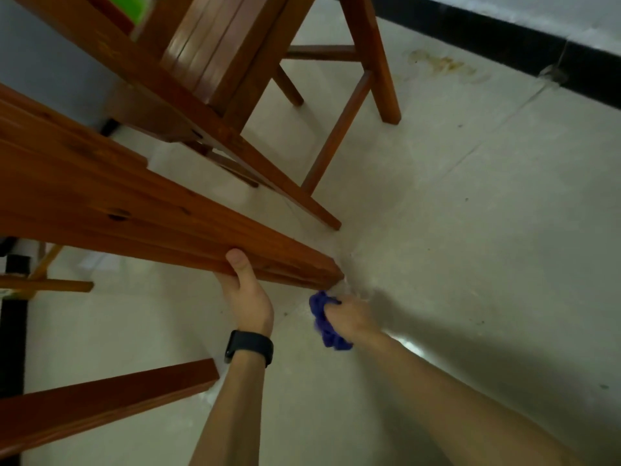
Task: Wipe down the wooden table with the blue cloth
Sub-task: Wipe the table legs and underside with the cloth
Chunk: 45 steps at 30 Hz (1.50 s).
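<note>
A long reddish-brown leg of the wooden table (141, 210) slants from the left edge down to the floor at centre. My left hand (247, 294), with a black band on its wrist, grips this leg near its foot, thumb on top. My right hand (349, 317) holds the bunched blue cloth (324, 322) just below and right of the leg's foot, close to the floor. Whether the cloth touches the wood is unclear.
A wooden chair (235, 72) stands behind the leg on the pale concrete floor (470, 213). Another wooden leg (100, 398) crosses the lower left. A black skirting strip (504, 38) runs along the wall at top right.
</note>
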### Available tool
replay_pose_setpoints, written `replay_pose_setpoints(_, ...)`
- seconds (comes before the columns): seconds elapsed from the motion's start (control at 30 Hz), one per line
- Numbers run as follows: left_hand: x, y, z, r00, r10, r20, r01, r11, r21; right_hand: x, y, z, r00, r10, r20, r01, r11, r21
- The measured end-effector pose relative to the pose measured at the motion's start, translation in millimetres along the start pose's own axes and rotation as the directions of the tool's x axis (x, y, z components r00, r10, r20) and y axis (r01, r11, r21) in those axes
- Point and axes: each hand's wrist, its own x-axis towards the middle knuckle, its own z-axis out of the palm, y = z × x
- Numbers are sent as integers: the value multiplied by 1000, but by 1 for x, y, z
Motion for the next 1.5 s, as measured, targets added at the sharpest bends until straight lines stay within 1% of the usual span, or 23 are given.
replay_pose_setpoints(0.07,1,-1,-1,1000,20,1,-20,999,25,-5,-13,-18,989,13,-147,9,989,149)
replay_pose_setpoints(0.13,4,-4,-2,1000,14,-7,-14,1000,18,-15,-42,-28,920,-128,-370,254,915,314)
replay_pose_setpoints(0.2,3,-6,-3,1000,6,-6,-5,999,32,-30,-74,-23,776,-436,-456,586,767,262)
replay_pose_setpoints(0.27,3,-3,-4,1000,16,14,-17,999,50,-36,-76,3,647,-680,-345,737,673,56)
replay_pose_setpoints(0.33,1,0,-7,1000,17,19,-18,998,53,-27,-46,20,717,-656,-237,668,743,-34)
replay_pose_setpoints(0.43,1,4,-10,1000,6,26,-8,997,82,-7,-17,-7,919,-363,-154,359,932,-52)
replay_pose_setpoints(0.53,0,6,-10,999,28,27,-30,995,96,-7,-49,-46,923,-308,-231,324,946,32)
replay_pose_setpoints(0.6,-1,6,-8,1000,14,13,-15,995,95,-30,-96,-54,809,-528,-257,566,818,104)
replay_pose_setpoints(0.7,3,10,-16,999,24,48,-31,989,144,-72,-156,-34,365,-886,-285,925,379,6)
replay_pose_setpoints(0.77,3,14,-30,994,-8,111,-12,983,184,-80,-159,-16,236,-936,-259,953,276,-127)
replay_pose_setpoints(0.8,2,17,-37,992,-28,125,3,980,197,-69,-144,-10,285,-928,-239,925,332,-186)
replay_pose_setpoints(0.9,0,31,-57,996,-24,80,6,977,213,-25,-77,-22,795,-598,-105,567,793,-223)
replay_pose_setpoints(0.93,1,38,-62,998,-3,63,-9,979,202,-14,-63,-32,892,-447,-71,432,888,-157)
replay_pose_setpoints(1.0,6,54,-69,999,23,49,-29,991,129,-13,-59,-48,918,-354,-178,369,927,62)
replay_pose_setpoints(1.1,10,78,-70,998,41,54,-42,999,18,-64,-119,-50,775,-491,-399,613,738,282)
replay_pose_setpoints(1.13,11,86,-69,997,40,61,-40,999,-12,-85,-144,-45,616,-632,-469,771,607,194)
replay_pose_setpoints(1.2,11,95,-70,997,12,73,-5,996,-92,-110,-181,-26,180,-877,-445,950,271,-151)
replay_pose_setpoints(1.23,12,97,-72,996,-5,86,16,991,-131,-113,-189,-13,34,-924,-381,949,149,-278)
replay_pose_setpoints(1.27,13,98,-73,995,-23,97,38,986,-160,-106,-188,-4,-21,-944,-329,928,104,-358)
replay_pose_setpoints(1.33,14,98,-74,990,-66,126,88,980,-181,-76,-154,8,107,-959,-264,862,221,-455)
replay_pose_setpoints(1.43,11,102,-73,981,-125,146,155,965,-211,-18,-56,-7,734,-669,-115,558,691,-460)
replay_pose_setpoints(1.47,10,103,-73,979,-132,154,165,960,-226,-9,-28,-18,851,-520,-76,421,760,-496)
replay_pose_setpoints(1.5,9,102,-74,977,-134,165,171,955,-241,-9,-10,-27,895,-435,-97,330,793,-512)
